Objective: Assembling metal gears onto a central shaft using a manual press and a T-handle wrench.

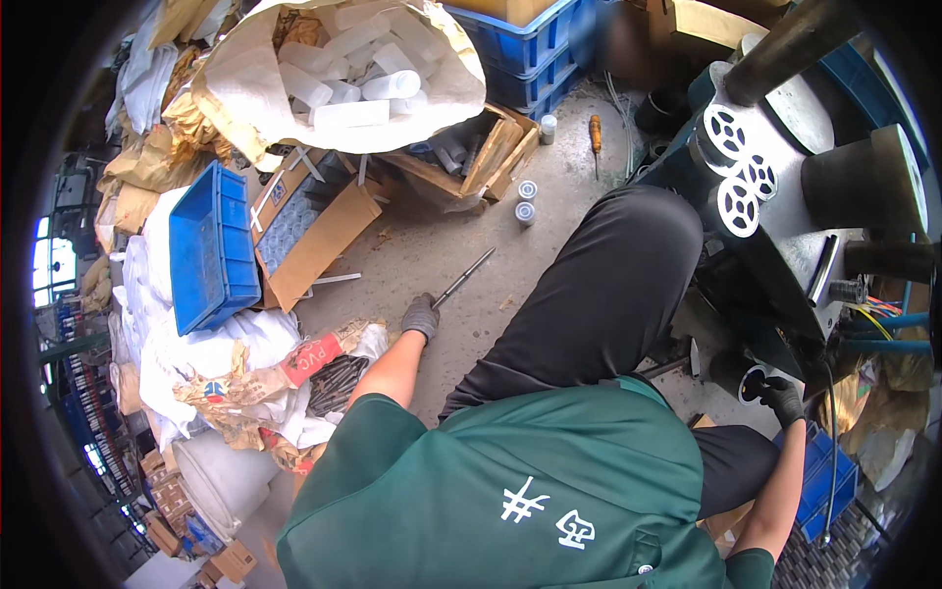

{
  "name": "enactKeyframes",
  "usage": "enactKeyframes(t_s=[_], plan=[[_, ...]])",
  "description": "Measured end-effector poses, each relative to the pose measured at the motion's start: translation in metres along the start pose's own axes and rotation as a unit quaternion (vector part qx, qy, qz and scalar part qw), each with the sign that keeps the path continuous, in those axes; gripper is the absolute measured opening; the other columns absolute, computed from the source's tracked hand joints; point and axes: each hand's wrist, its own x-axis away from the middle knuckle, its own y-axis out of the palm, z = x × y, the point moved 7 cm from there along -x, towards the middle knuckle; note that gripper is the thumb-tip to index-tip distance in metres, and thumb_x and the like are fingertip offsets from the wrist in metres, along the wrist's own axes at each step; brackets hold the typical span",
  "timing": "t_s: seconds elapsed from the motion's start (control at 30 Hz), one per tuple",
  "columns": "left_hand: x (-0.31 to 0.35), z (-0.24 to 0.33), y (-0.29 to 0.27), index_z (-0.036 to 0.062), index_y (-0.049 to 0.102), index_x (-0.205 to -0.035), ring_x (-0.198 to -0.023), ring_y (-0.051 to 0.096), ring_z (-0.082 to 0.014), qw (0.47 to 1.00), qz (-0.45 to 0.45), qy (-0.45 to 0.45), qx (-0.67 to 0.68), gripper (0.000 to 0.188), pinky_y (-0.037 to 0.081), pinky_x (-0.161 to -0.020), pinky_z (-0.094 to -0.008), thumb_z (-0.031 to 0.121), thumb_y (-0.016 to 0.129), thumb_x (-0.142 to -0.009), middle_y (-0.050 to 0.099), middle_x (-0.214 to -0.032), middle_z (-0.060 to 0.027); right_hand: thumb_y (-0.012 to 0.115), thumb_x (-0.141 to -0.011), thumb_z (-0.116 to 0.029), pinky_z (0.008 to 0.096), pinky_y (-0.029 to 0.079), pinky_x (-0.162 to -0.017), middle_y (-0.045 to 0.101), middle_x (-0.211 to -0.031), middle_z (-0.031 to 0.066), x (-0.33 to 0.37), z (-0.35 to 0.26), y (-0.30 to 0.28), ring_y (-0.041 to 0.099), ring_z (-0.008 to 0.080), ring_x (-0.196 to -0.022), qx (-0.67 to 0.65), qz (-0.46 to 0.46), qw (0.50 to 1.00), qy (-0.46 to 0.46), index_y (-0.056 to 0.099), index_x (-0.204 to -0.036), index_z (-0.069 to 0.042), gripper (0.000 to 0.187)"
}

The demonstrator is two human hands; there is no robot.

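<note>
In a grey work glove, my left hand [421,316] is closed round the near end of a thin dark metal rod [464,279], which points up and to the right over the floor. My right hand [782,400], in a dark glove, is far to the right below the machine. Its fingers are closed at the edge of a small white round disc [753,384] with a dark centre. Several white spoked discs [738,206] lie on the machine's dark metal top [785,187]. Two small cylindrical pieces [526,213] stand on the floor ahead of my knee.
A sack [231,93] of translucent plastic cylinders stands ahead, near a cardboard box [319,240] of clear parts and a blue crate [211,245]. An orange-handled screwdriver [595,134] lies on the concrete floor. Stacked blue crates [525,49] are farther off. Dark rods [339,381] lie by my left arm.
</note>
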Motion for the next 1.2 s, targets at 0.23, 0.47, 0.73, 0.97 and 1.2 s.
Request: enactKeyframes(t_s=[0.23,0.47,0.73,0.97,1.2], plan=[[-0.06,0.066,0.016,0.0084,0.065,-0.131,-0.124,0.067,-0.0371,0.99,-0.015,0.035,-0.135,0.035,0.055,-0.103,-0.0497,0.015,0.05,-0.099,0.068,-0.131,-0.0224,0.066,-0.09,-0.003,0.0337,0.056,-0.064,0.075,-0.088,0.0142,0.012,0.036,-0.019,0.072,0.0206,-0.072,-0.034,0.03,0.999,0.003,0.071,-0.115,0.005,0.027],[-0.014,0.1,0.001,0.0045,0.066,-0.123,-0.118,0.069,-0.0413,0.978,-0.107,0.089,-0.155,0.048,0.055,-0.101,-0.0506,0.033,0.074,-0.084,0.071,-0.125,-0.0268,0.069,-0.094,-0.003,0.0359,0.057,-0.089,0.076,-0.102,0.0151,0.083,-0.107,-0.049,0.074,0.0234,-0.099,0.043,0.293,0.91,-0.29,0.073,-0.115,0.0,0.021],[-0.008,0.165,-0.1,0.0048,0.059,-0.109,-0.072,0.062,-0.0216,0.894,0.038,0.247,0.372,0.019,0.053,-0.067,-0.0363,0.008,0.067,-0.092,0.065,-0.092,-0.0061,0.076,-0.085,0.002,0.0417,0.052,-0.097,0.07,-0.116,0.0117,0.161,-0.246,-0.101,0.065,0.0321,-0.111,0.093,0.694,0.577,-0.42,0.072,-0.118,-0.011,0.036],[0.144,0.398,-0.37,0.0082,0.058,-0.109,-0.076,0.056,-0.0098,0.617,0.189,0.471,0.602,0.014,0.047,-0.063,-0.0249,0.016,0.065,-0.099,0.061,-0.094,-0.0026,0.077,-0.083,-0.012,0.049,0.043,-0.116,0.058,-0.145,0.0186,0.102,-0.228,-0.11,0.054,0.0393,-0.134,0.055,0.66,0.651,-0.37,0.066,-0.135,-0.008,0.054],[0.231,0.568,-0.354,0.0064,0.061,-0.115,-0.083,0.057,-0.0099,0.523,0.106,0.599,0.596,0.014,0.051,-0.073,-0.027,0.016,0.065,-0.106,0.064,-0.099,-0.0048,0.075,-0.088,-0.011,0.0486,0.047,-0.109,0.069,-0.131,0.0133,0.095,-0.239,-0.108,0.063,0.0368,-0.123,0.083,0.645,0.657,-0.381,0.071,-0.124,-0.007,0.037]])
